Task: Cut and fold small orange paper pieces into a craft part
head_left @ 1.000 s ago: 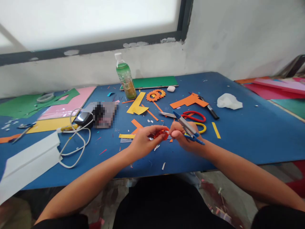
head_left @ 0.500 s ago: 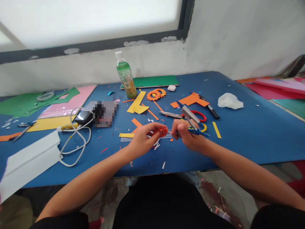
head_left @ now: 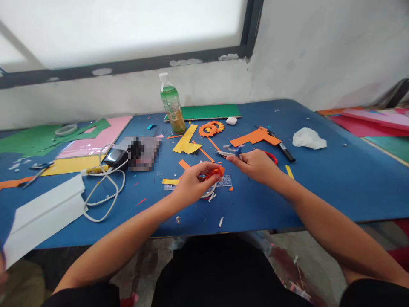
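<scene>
My left hand (head_left: pixel 194 181) pinches a small folded piece of orange paper (head_left: pixel 219 171), its fingers curled round much of it. Over the table to the right, my right hand (head_left: pixel 255 165) is closed at a blue and silver tool (head_left: pixel 235 150), whose kind I cannot make out. Beside that tool lie the silver blades of scissors (head_left: pixel 222 153); a red handle (head_left: pixel 271 157) shows behind the hand. Under the hands are a clear ruler (head_left: pixel 225 181), a white ring partly covered by my left hand, and a yellow strip (head_left: pixel 170 181).
Farther back stand a green-labelled bottle (head_left: pixel 172 104) and orange toothed paper rings (head_left: pixel 207 129). Yellow paper (head_left: pixel 187 143), orange paper (head_left: pixel 252 137), a black marker (head_left: pixel 286 151) and crumpled white tissue (head_left: pixel 309 139) lie around. At left are a white cable (head_left: pixel 107 204) and folded white paper (head_left: pixel 47 213).
My right hand has moved forward, away from my left hand, bringing the blue and silver tool down beside the scissors blades. My left hand still holds the orange paper.
</scene>
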`<action>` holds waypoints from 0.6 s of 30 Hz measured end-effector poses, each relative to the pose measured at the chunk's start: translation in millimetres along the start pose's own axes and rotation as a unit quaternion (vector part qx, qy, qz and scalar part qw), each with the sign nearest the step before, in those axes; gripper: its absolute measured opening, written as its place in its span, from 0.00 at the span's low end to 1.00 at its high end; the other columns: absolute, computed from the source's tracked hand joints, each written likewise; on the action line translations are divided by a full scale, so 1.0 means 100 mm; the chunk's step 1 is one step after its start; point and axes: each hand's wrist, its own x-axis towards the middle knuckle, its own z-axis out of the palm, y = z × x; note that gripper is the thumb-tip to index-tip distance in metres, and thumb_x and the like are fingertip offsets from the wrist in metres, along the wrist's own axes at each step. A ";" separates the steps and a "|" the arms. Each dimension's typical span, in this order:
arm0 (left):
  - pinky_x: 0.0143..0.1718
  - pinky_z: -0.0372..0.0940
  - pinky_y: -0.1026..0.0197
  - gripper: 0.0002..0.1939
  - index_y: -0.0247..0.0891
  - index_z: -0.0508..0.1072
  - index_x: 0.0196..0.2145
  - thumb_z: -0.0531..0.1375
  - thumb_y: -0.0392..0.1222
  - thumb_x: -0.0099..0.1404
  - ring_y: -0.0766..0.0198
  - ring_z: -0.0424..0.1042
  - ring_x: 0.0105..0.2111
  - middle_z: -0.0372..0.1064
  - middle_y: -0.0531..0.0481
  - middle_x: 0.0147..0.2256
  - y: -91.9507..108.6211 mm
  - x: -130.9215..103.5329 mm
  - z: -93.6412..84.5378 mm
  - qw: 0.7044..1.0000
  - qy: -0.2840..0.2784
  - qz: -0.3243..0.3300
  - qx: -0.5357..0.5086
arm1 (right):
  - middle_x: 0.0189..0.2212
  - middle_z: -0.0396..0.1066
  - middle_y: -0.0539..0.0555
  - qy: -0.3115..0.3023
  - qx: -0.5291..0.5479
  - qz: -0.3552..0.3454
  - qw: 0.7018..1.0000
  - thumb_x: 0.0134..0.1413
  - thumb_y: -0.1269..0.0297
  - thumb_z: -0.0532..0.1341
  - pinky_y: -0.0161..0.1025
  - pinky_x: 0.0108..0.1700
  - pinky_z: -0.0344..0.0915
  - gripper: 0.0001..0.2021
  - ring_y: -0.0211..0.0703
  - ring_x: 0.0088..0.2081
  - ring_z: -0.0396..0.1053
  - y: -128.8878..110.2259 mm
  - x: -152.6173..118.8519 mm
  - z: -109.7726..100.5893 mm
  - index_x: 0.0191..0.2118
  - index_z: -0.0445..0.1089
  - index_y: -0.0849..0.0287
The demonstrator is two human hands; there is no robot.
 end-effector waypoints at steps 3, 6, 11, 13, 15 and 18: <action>0.27 0.66 0.68 0.13 0.35 0.73 0.40 0.60 0.42 0.57 0.67 0.72 0.30 0.74 0.48 0.33 -0.02 0.01 0.00 1.000 0.013 -0.003 0.025 | 0.13 0.63 0.53 -0.057 -0.090 0.004 0.994 0.57 0.41 0.44 0.35 0.22 0.43 0.31 0.38 0.19 0.60 0.00 0.01 0.05 0.16 0.62 0.60; 0.29 0.66 0.67 0.14 0.36 0.72 0.40 0.61 0.41 0.55 0.67 0.71 0.29 0.74 0.49 0.32 -0.05 0.01 -0.01 1.000 0.005 -0.002 0.025 | 0.19 0.69 0.56 -0.096 -0.141 0.010 0.985 0.57 0.42 0.43 0.35 0.22 0.42 0.30 0.41 0.23 0.64 -0.01 0.02 0.09 0.20 0.66 0.60; 0.31 0.68 0.65 0.16 0.35 0.72 0.40 0.63 0.42 0.54 0.65 0.72 0.31 0.74 0.48 0.33 -0.07 0.02 -0.03 0.999 -0.016 0.012 0.036 | 0.20 0.69 0.55 -0.140 -0.142 -0.009 0.980 0.56 0.42 0.47 0.34 0.22 0.44 0.27 0.39 0.22 0.63 0.00 0.02 0.10 0.21 0.66 0.60; 0.30 0.68 0.66 0.15 0.36 0.71 0.41 0.63 0.42 0.55 0.65 0.73 0.32 0.74 0.48 0.34 -0.09 0.02 -0.05 0.996 -0.009 0.045 0.072 | 0.19 0.68 0.53 -0.154 -0.124 -0.020 0.980 0.54 0.43 0.51 0.34 0.23 0.45 0.25 0.38 0.21 0.62 -0.01 0.01 0.08 0.22 0.66 0.59; 0.32 0.68 0.66 0.13 0.37 0.71 0.42 0.61 0.40 0.58 0.65 0.73 0.34 0.74 0.47 0.37 -0.11 0.03 -0.08 0.984 0.002 0.114 0.137 | 0.19 0.68 0.51 -0.167 -0.092 -0.031 0.981 0.52 0.43 0.55 0.33 0.23 0.47 0.22 0.37 0.21 0.62 -0.02 0.00 0.06 0.24 0.67 0.59; 0.37 0.67 0.64 0.11 0.38 0.71 0.43 0.57 0.39 0.62 0.64 0.73 0.36 0.73 0.46 0.39 -0.13 0.02 -0.11 0.944 0.005 0.221 0.244 | 0.19 0.67 0.48 -0.197 -0.006 -0.047 0.979 0.49 0.45 0.59 0.32 0.24 0.50 0.18 0.36 0.21 0.62 -0.04 -0.01 0.02 0.28 0.67 0.58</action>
